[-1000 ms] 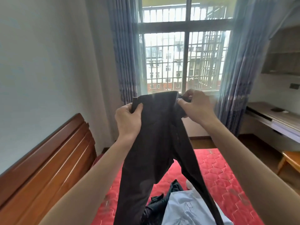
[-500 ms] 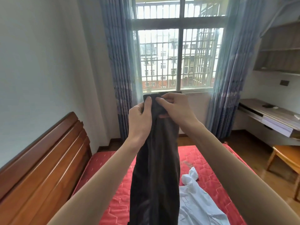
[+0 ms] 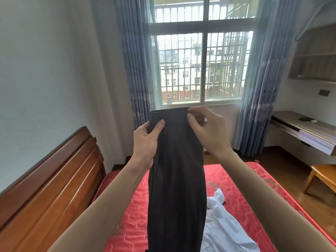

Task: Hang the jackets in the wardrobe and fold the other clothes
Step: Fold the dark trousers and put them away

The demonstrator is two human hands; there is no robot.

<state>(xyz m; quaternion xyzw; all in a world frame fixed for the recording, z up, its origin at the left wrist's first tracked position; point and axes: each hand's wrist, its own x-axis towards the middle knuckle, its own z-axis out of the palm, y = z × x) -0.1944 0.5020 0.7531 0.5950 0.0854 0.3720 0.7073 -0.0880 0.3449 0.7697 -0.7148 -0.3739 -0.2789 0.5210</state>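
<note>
A person stands at the side of a bed with a red quilted mattress, holding up a pair of dark trousers in front of a barred window. The trousers hang above the mattress, doubled lengthwise so the legs lie one over the other. Their long axis runs straight down, from the waistband at the top, level with the window sill, to the leg ends, which drop out of sight below the picture.

The left hand grips the left corner of the waistband, thumb pressed on the front of the cloth and fingers curled behind it. The right hand pinches the right corner of the waistband between thumb and bent fingers. Both hands are at the same height and equally near the cloth, one at each end of the waistband.

On the mattress, just right of the hanging trousers, a white shirt lies spread out. A wooden headboard stands at the left end of the mattress. Beyond the mattress to the right are a table against the wall and the corner of a wooden stool.

The step in hand appears to be folding the trousers. Since they hang vertically over the mattress, the next move probably calls for lowering them flat onto it.
</note>
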